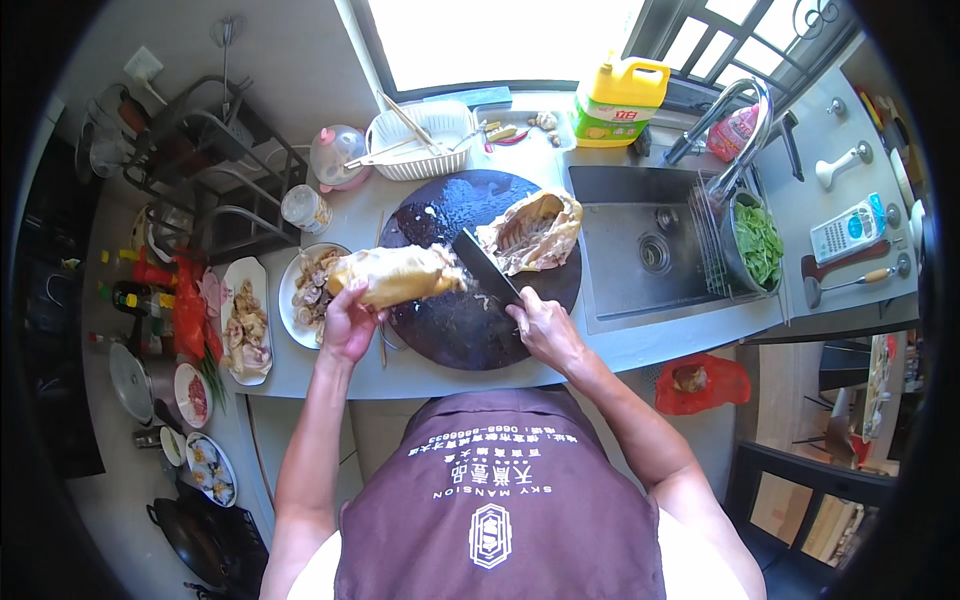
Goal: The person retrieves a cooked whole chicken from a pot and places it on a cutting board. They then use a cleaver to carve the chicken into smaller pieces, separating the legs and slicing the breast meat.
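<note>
My left hand (352, 324) grips one end of a large piece of cooked poultry (397, 276) with yellowish skin, lifted over the left side of a round dark chopping board (465, 341). In my right hand (546, 326) is a cleaver (486, 264) with a dark blade, its edge close to the cut end of that piece. Whether blade and meat touch, I cannot tell. A hollow poultry carcass half (536, 229), ribs showing, rests on the board's right side. Left of the board, a white bowl (289, 330) holds chopped pieces, partly covered by the poultry I hold.
A steel sink (626, 259) adjoins the board on the right, with a pot of leafy greens (757, 236) beside it. Behind stand a white basket (420, 161) with chopsticks and a yellow detergent jug (615, 101). An oval plate of meat (247, 330) lies far left.
</note>
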Demonstrator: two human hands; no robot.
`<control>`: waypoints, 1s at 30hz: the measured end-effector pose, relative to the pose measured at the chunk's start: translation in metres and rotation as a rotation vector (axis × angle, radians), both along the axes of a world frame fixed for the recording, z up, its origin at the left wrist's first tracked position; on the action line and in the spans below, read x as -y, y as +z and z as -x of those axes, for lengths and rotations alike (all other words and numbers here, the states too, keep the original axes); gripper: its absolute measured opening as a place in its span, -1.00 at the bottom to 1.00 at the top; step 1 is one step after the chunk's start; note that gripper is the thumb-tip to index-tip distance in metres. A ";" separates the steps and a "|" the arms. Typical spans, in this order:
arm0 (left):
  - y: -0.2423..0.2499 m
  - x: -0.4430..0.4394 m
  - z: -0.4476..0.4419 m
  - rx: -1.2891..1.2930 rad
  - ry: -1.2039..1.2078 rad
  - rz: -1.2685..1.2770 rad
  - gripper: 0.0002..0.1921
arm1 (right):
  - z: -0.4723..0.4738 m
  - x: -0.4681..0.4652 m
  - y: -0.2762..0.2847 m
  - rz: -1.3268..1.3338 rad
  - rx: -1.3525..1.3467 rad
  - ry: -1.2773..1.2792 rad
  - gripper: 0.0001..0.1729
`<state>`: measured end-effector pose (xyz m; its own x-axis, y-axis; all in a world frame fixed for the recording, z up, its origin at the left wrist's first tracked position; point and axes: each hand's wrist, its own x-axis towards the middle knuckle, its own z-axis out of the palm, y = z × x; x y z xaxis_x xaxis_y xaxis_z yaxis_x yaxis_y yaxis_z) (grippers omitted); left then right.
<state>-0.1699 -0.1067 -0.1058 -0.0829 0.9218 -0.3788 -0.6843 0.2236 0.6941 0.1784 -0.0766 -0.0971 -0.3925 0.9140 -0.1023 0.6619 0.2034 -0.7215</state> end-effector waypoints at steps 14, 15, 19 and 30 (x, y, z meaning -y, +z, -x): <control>-0.018 -0.077 -0.016 0.035 0.181 0.552 -0.58 | -0.006 0.011 0.024 -0.077 -0.243 -0.161 -0.84; -0.021 -0.076 -0.018 0.019 0.181 0.551 -0.58 | -0.003 0.010 0.025 -0.082 -0.236 -0.164 -0.84; -0.027 -0.064 -0.027 -0.018 0.180 0.550 -0.53 | 0.019 -0.010 0.028 -0.166 -0.245 -0.119 -0.78; -0.040 0.018 -0.036 -0.082 0.215 0.555 -0.40 | 0.040 -0.034 0.020 -0.227 0.083 0.189 -0.79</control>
<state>-0.1343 -0.1245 -0.1461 -0.2953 0.5470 -0.7833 -0.7033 0.4305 0.5657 0.1381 -0.0427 -0.0773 -0.5569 0.8286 0.0574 0.6516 0.4786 -0.5885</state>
